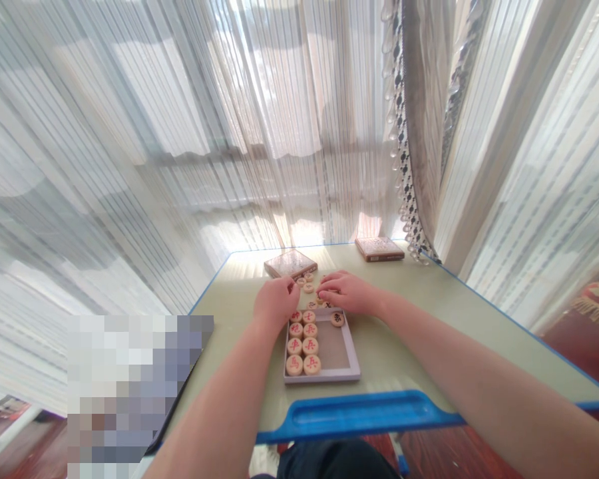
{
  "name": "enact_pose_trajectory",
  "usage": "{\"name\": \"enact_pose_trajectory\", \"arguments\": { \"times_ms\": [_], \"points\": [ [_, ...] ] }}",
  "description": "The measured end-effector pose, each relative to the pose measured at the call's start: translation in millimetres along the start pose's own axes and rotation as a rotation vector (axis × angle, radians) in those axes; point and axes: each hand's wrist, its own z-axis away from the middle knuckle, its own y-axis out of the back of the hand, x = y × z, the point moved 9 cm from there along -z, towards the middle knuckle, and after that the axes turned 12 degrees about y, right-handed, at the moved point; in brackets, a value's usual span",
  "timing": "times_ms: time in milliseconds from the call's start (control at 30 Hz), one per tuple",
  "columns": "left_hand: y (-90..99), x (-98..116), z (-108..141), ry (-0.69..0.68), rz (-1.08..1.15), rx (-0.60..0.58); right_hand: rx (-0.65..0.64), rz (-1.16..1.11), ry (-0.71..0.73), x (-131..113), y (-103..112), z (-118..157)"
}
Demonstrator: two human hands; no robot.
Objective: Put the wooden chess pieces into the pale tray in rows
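A shallow pale box tray (pixel 350 352) lies on the table between my forearms. Two columns of round Chinese chess pieces (pixel 310 346) with red characters fill its left side. One piece with a dark character (pixel 337 319) sits at its far right corner. My left hand (pixel 278 298) is at the tray's far left corner with its fingers curled together; whatever they may hold is hidden. Beyond the tray, my right hand (pixel 348 291) reaches over loose pieces (pixel 312 305), its fingers stretched out and the tips at the pieces. More loose pieces (pixel 308 288) lie between the hands.
A flat box (pixel 290 263) lies behind my left hand, and another box (pixel 379 249) sits at the table's far right. The pale green table (pixel 419 299) has a blue rim with a blue trough (pixel 359 412) in front. Curtains (pixel 279 133) hang just behind it.
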Motion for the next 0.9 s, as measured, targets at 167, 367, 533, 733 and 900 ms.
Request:
{"name": "enact_pose_trajectory", "arguments": {
  "times_ms": [167,367,533,733,900],
  "points": [
    [-0.5,0.3,0.2,0.003,0.014,-0.015,0.046,0.050,0.003,6.4,4.1,-0.3],
    [-2.0,-0.2,1.2,0.004,0.016,-0.021,0.038,0.042,-0.012,10.6,1.5,1.0],
    [1.5,2.0,3.4,-0.006,0.023,-0.009,0.057,0.039,0.016,8.1,2.0,0.2],
    [1.9,4.1,5.9,-0.011,0.025,-0.024,0.032,0.061,-0.031,15.0,-0.3,0.0],
    [0.9,4.8,5.7,-0.010,0.030,-0.035,0.047,0.124,-0.059,14.8,4.9,1.3]
  ]
}}
